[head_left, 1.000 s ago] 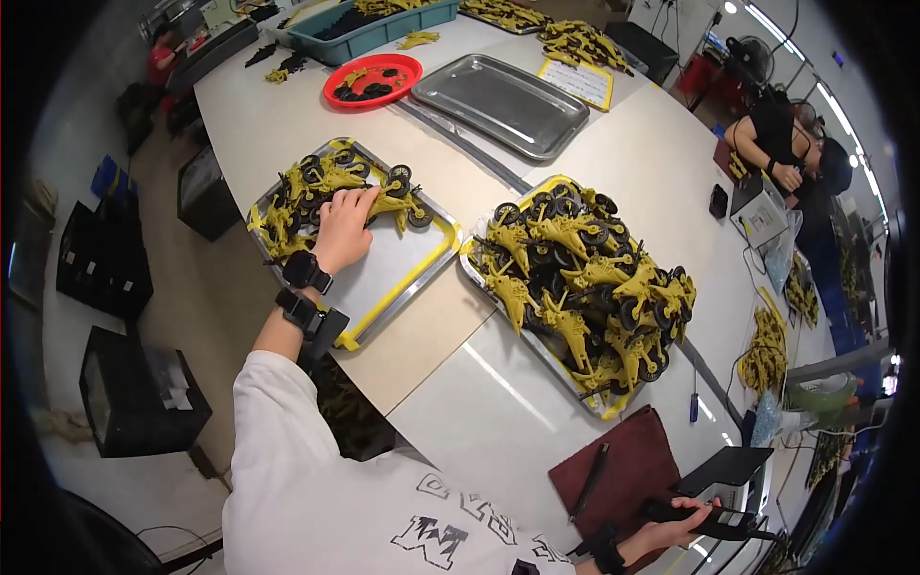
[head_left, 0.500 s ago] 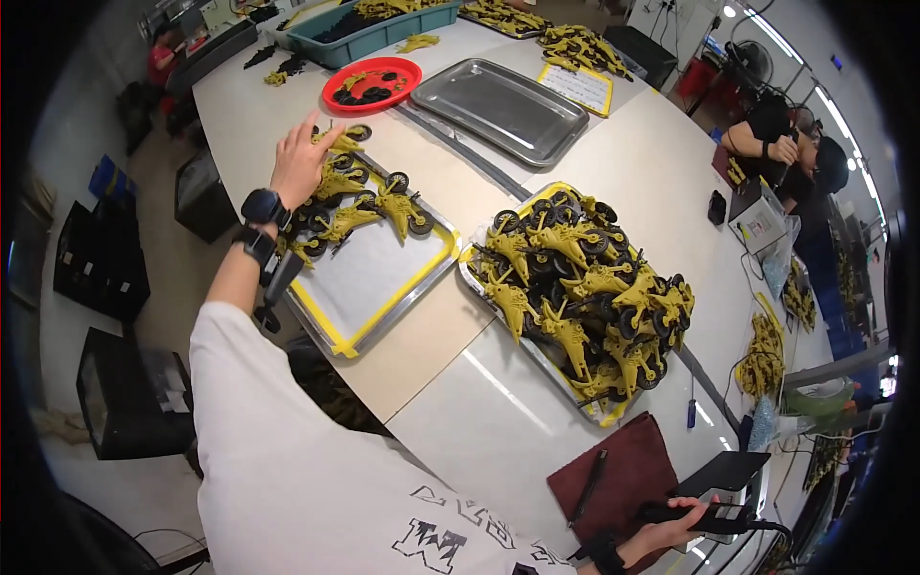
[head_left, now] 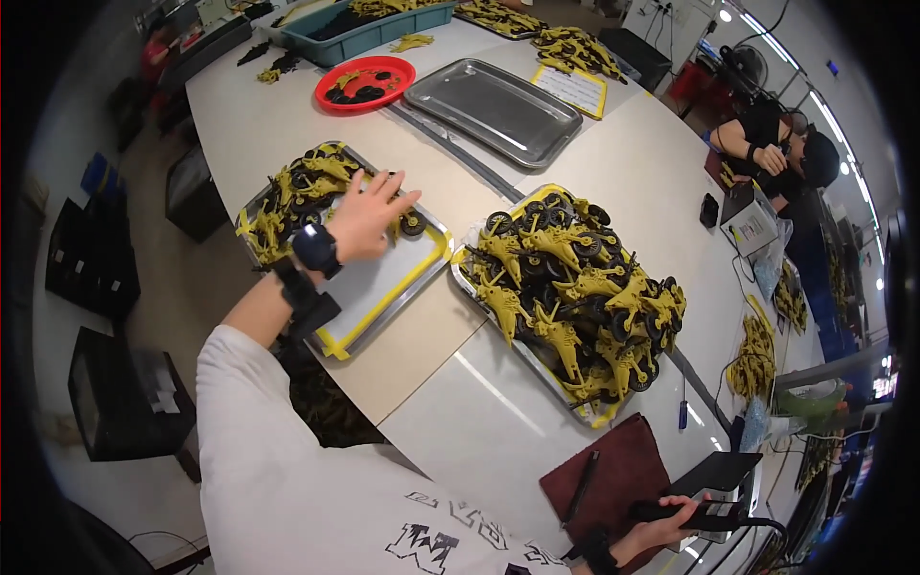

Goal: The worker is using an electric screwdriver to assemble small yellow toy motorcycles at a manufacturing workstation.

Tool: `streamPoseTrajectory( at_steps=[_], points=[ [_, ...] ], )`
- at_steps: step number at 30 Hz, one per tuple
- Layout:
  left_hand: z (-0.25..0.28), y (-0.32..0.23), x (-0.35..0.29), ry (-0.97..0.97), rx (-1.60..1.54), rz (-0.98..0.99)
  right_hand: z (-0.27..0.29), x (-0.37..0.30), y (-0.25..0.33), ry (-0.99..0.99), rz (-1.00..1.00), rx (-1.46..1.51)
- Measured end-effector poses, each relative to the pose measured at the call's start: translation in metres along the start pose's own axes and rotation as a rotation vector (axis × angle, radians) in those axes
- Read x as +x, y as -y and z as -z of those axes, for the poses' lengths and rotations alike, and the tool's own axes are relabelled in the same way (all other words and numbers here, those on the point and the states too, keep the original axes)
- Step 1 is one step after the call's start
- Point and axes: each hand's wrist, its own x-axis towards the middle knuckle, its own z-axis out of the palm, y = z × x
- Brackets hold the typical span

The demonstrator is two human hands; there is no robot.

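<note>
1. Left hand: positioned left of the frame's centre, palm down over the left tray. Fingers are spread well apart and extended. The palm side is hidden; whether the hand touches a part below cannot be told.
2. Toy motorcycles, yellow with black wheels: clustered along the upper and left portions of the left tray. One wheel shows just beside the fingers. The tray's lower portion shows a pale liner with yellow edging.
3. Right hand: positioned at the lower right of the frame, fingers closed around a black corded handheld tool.
4. Right tray: positioned right of centre, bearing a dense heap of similar motorcycles.
5. Dark red cloth: lower right, near the right hand, with a slim black rod lying on it.
6. Upper part of the frame: red dish holding black and yellow parts; metal tray beside it.
</note>
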Motion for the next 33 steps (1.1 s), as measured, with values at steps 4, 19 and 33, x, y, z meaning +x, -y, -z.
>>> streamPoseTrajectory(
  at_steps=[4,19,33],
  points=[
    [-0.033,-0.004,-0.008,0.098,0.002,0.083,-0.002,-0.004,0.001,-0.005,-0.018,0.024],
    [0.03,0.125,-0.147,-0.225,-0.03,0.659,0.004,0.0,-0.005,0.0,-0.012,-0.008],
    [-0.043,0.138,-0.199,-0.308,-0.512,0.745,0.005,0.002,-0.009,-0.002,-0.061,0.039]
  ],
)
